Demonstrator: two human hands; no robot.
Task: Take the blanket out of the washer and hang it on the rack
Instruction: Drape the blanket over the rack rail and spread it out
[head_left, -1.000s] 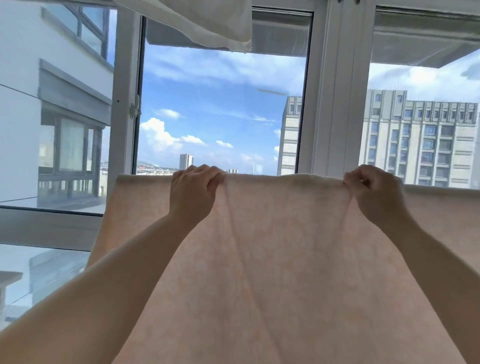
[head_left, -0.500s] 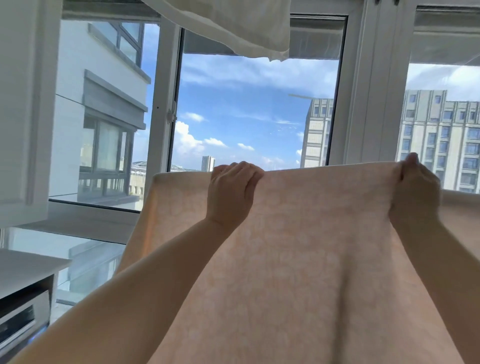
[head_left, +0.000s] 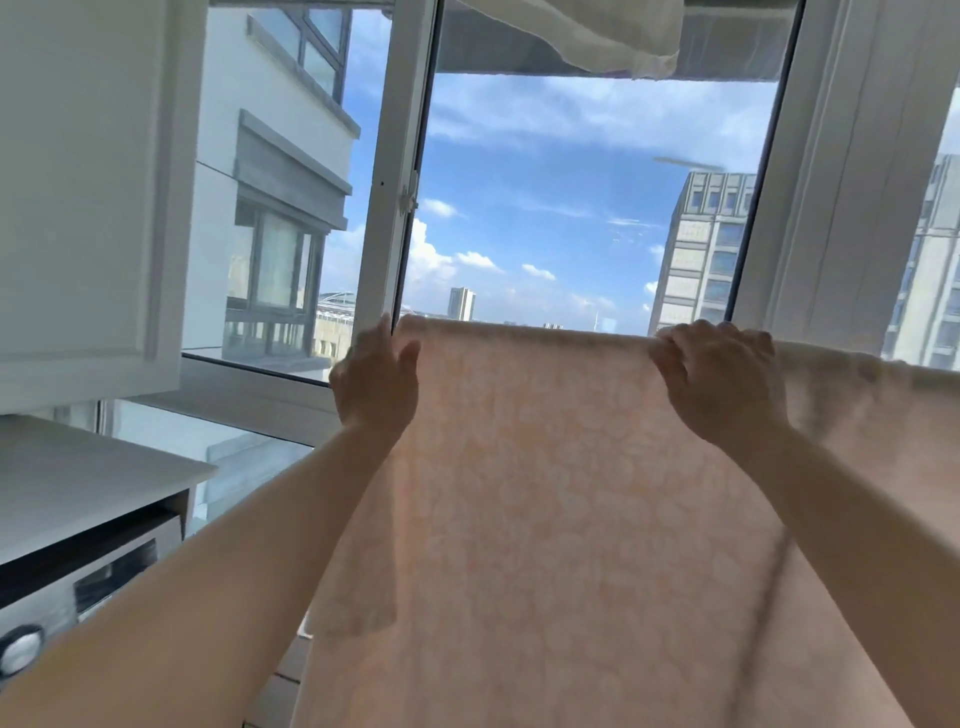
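A pale peach blanket (head_left: 561, 509) with a faint pattern hangs spread in front of me, its top edge running level across the window. My left hand (head_left: 376, 379) is at the blanket's left top corner, with its thumb against the front of the fabric. Further right, my right hand (head_left: 719, 379) grips the top edge with curled fingers. The blanket covers whatever bar it lies over, so the rack does not show. The washer (head_left: 78, 587) sits at the lower left under a white countertop.
A white wall cabinet (head_left: 88, 197) hangs at the upper left above the countertop (head_left: 78, 478). White window frames (head_left: 400, 171) stand behind the blanket. Another white cloth (head_left: 587, 36) hangs overhead at the top.
My left hand slid left along the top edge to the blanket's corner. The view swung left, bringing the cabinet and washer into sight.
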